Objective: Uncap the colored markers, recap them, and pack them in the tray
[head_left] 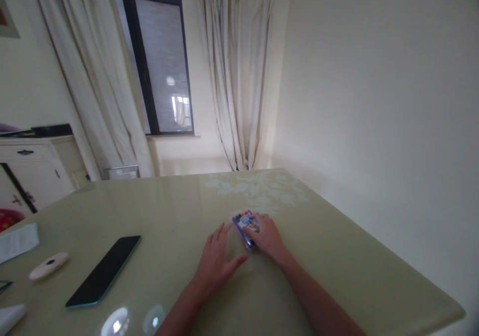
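Head | colourful pack (247,220) being touched by right hand (268,238), pinch unclear | left hand (215,262) being held spread | sliding perhaps being risked by one-sided pressing

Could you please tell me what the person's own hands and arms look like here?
The left hand and right hand are bare, without gloves. The left forearm and right forearm show no sleeves, watch or bracelet as far as the frame reaches. Small details, such as a thin ring, are too blurred to tell.
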`<state>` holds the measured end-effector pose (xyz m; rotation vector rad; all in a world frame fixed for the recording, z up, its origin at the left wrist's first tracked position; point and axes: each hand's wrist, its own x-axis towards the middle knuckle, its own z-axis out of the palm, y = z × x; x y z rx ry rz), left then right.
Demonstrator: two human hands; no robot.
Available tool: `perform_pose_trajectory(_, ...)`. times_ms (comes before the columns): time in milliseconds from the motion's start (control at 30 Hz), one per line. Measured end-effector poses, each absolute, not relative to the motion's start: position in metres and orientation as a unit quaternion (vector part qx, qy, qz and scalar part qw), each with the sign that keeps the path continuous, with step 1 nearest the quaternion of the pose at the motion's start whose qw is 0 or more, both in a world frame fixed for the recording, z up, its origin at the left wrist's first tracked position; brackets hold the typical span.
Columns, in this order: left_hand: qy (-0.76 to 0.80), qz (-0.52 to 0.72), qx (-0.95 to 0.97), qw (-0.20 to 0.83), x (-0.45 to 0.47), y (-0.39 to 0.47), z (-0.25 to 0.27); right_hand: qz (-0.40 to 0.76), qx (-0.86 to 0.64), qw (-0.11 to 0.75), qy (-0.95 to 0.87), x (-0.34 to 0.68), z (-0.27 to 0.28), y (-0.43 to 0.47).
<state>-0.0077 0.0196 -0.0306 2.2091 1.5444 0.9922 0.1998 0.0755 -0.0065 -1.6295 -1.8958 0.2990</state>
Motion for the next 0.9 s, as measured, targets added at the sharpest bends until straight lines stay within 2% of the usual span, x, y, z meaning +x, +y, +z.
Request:
perform_pose_trajectory(133, 0.596, 0.253, 0.757, 0.084, -0.002, 0.011, -0.030, 0.295, -0.477, 0.379, -0.736, 0.171, -0.012, 0.062)
perform_pose_trajectory(200, 0.612, 0.230, 0.753, 0.069, -0.006, 0.012, -0.027, 0.384, -0.440, 0.385, -0.715, 0.171, -0.013, 0.062)
perform_pose_trajectory(267, 0.599, 0.219, 0.767, 0.065, -0.014, 0.015, -0.023, 0.423, -0.418, 0.385, -0.706, 0.176, -0.010, 0.062)
perform_pose_trajectory(367, 0.538, 0.254, 0.799, 0.089, -0.028, 0.021, -0.015, 0.372, -0.385, 0.412, -0.738, 0.184, -0.001, 0.062)
perform_pose_trajectory(467, 0.460, 0.337, 0.806, 0.157, -0.036, 0.023, -0.008, 0.244, -0.333, 0.431, -0.802, 0.187, 0.008, 0.058)
perform_pose_trajectory(567, 0.405, 0.394, 0.795, 0.221, -0.035, 0.018, -0.002, 0.136, -0.314, 0.411, -0.845, 0.186, 0.013, 0.053)
perform_pose_trajectory(700, 0.391, 0.408, 0.774, 0.284, -0.027, 0.011, 0.006, 0.096, -0.285, 0.390, -0.870, 0.185, 0.011, 0.051)
perform_pose_trajectory(900, 0.370, 0.412, 0.767, 0.325, -0.020, 0.011, 0.012, 0.059, -0.265, 0.417, -0.867, 0.185, 0.002, 0.055)
